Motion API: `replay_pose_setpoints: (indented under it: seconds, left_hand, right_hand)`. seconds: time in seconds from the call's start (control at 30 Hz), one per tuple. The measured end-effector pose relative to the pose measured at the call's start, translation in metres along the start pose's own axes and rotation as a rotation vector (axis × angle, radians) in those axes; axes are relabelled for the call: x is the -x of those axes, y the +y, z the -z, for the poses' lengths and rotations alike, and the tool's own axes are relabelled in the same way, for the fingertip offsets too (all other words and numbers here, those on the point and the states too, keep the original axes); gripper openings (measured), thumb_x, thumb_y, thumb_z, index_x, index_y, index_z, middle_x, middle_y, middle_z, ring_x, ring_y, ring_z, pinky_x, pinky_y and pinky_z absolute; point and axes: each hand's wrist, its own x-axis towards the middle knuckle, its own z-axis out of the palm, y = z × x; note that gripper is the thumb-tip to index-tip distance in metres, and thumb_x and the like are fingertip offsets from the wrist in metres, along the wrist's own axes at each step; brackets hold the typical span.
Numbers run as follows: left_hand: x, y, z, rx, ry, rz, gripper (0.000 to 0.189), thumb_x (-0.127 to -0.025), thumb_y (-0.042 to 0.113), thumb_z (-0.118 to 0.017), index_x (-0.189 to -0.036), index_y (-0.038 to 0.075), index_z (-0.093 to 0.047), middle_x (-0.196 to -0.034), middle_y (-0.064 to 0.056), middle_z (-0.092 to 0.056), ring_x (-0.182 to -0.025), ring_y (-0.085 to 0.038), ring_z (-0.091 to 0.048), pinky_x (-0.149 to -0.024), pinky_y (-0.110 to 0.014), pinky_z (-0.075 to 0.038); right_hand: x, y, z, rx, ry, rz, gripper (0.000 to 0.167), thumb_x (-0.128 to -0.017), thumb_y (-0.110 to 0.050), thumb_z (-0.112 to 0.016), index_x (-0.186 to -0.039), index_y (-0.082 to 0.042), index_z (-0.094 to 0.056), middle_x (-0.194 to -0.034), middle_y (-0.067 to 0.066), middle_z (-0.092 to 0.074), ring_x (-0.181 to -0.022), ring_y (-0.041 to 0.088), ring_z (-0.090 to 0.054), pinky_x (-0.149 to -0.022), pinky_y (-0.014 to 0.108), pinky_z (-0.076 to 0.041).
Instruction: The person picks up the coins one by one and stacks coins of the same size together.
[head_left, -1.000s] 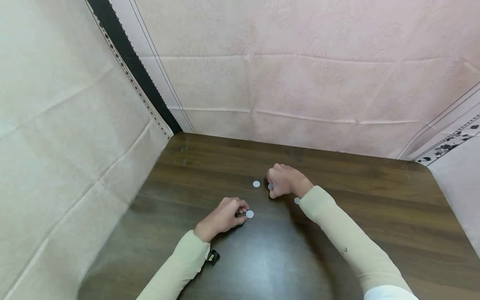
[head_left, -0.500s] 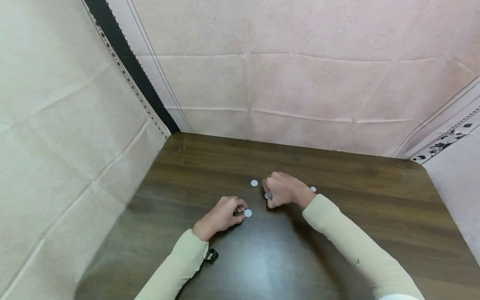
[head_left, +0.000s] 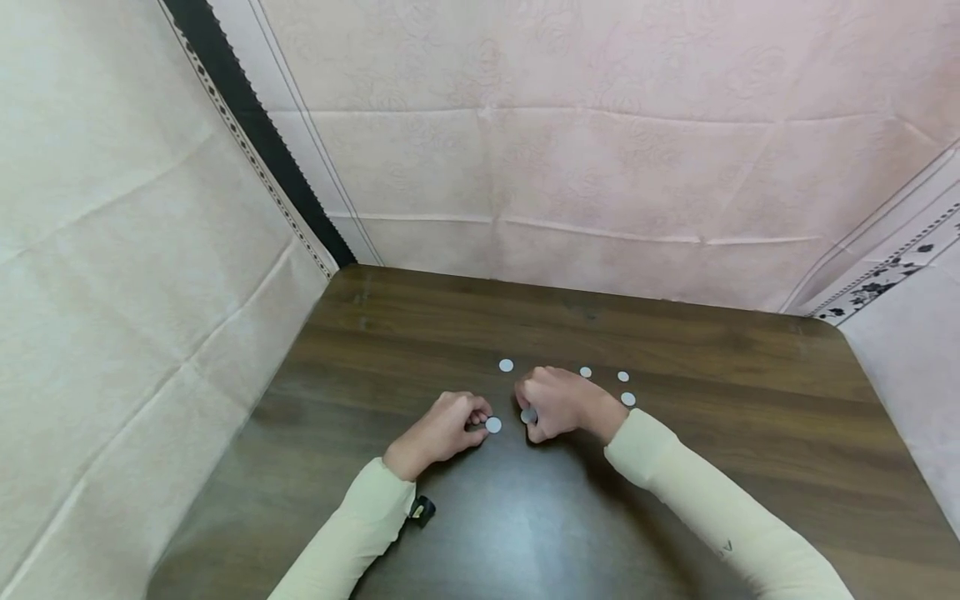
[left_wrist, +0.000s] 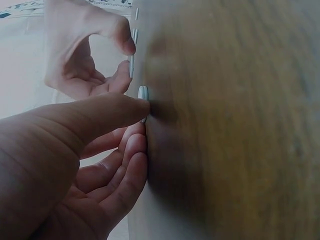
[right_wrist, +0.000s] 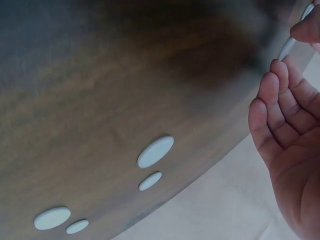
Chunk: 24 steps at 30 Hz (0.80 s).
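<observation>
My left hand (head_left: 442,429) pinches a small white disc (head_left: 493,425) near the middle of the dark wooden table (head_left: 420,317). In the left wrist view the left thumb lies across that disc (left_wrist: 143,92), and the fingers curl below it. To its right, my right hand (head_left: 558,404) holds another white disc (head_left: 528,415) between thumb and fingers. A narrow gap separates the two held discs. Beyond the left wrist's own hand, the right thumb and fingertip grip their disc (left_wrist: 131,66), seen nearly edge-on. Curled fingers (right_wrist: 270,87) at a disc fill the right side of the right wrist view.
Several loose white discs lie flat: one disc (head_left: 506,365) behind the hands, others, such as a disc (head_left: 628,399), by the right wrist. Pale cloth (head_left: 570,167) hangs at the table's far edge, with another cloth (head_left: 150,333) at left. A black device (head_left: 422,511) sits at the left sleeve.
My right hand, with its disc, has drawn toward the near side and slightly left, closer to the left hand. Discs behind its wrist have come into view. The left hand has hardly moved.
</observation>
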Motion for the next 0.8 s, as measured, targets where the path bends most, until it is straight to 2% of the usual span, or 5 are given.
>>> replay_pose_setpoints:
  seconds: [0.23,0.4,0.6,0.73,0.8]
  left_hand:
    - [-0.001,0.000,-0.001,-0.006,-0.004,-0.004,0.013,-0.091,0.008,-0.082,-0.102,0.006,-0.075,-0.093,0.000,-0.070,-0.083,-0.009,-0.062,-0.077,-0.026,-0.057]
    - [-0.001,0.001,0.000,-0.011,-0.002,-0.005,0.013,-0.090,0.008,-0.082,-0.101,0.006,-0.075,-0.092,0.000,-0.070,-0.082,-0.009,-0.061,-0.076,-0.026,-0.056]
    - [-0.002,0.001,0.003,0.003,-0.029,-0.001,0.012,-0.092,0.006,-0.078,-0.103,0.005,-0.076,-0.095,-0.001,-0.070,-0.084,-0.010,-0.062,-0.078,-0.027,-0.057]
    - [-0.003,-0.001,0.007,0.033,-0.047,0.001,0.012,-0.092,0.003,-0.072,-0.103,0.005,-0.077,-0.096,-0.002,-0.073,-0.084,-0.009,-0.064,-0.079,-0.027,-0.058]
    - [-0.005,-0.002,0.009,0.036,-0.052,-0.008,0.013,-0.092,0.002,-0.069,-0.101,0.005,-0.077,-0.097,-0.003,-0.074,-0.083,-0.009,-0.066,-0.079,-0.027,-0.058]
  right_hand:
    - [0.008,-0.005,-0.006,-0.004,-0.008,0.000,0.013,-0.072,-0.016,-0.074,-0.078,-0.016,-0.063,-0.074,-0.010,-0.057,-0.058,0.003,-0.046,-0.057,0.021,-0.043]
    - [0.010,-0.006,-0.008,-0.014,-0.003,0.014,0.010,-0.074,-0.014,-0.074,-0.079,-0.014,-0.066,-0.071,-0.008,-0.058,-0.057,0.003,-0.047,-0.058,0.020,-0.045]
    - [0.013,-0.009,-0.007,-0.025,-0.010,0.009,0.009,-0.078,-0.015,-0.076,-0.080,-0.013,-0.067,-0.069,-0.009,-0.054,-0.056,0.002,-0.042,-0.057,0.021,-0.042]
    - [0.013,-0.010,-0.006,-0.049,-0.031,-0.017,0.008,-0.081,-0.015,-0.076,-0.080,-0.012,-0.068,-0.067,-0.009,-0.048,-0.056,0.003,-0.038,-0.056,0.021,-0.037]
    - [0.013,-0.011,-0.005,-0.059,-0.044,-0.038,0.008,-0.082,-0.015,-0.077,-0.082,-0.012,-0.070,-0.068,-0.010,-0.051,-0.056,0.002,-0.040,-0.057,0.021,-0.039]
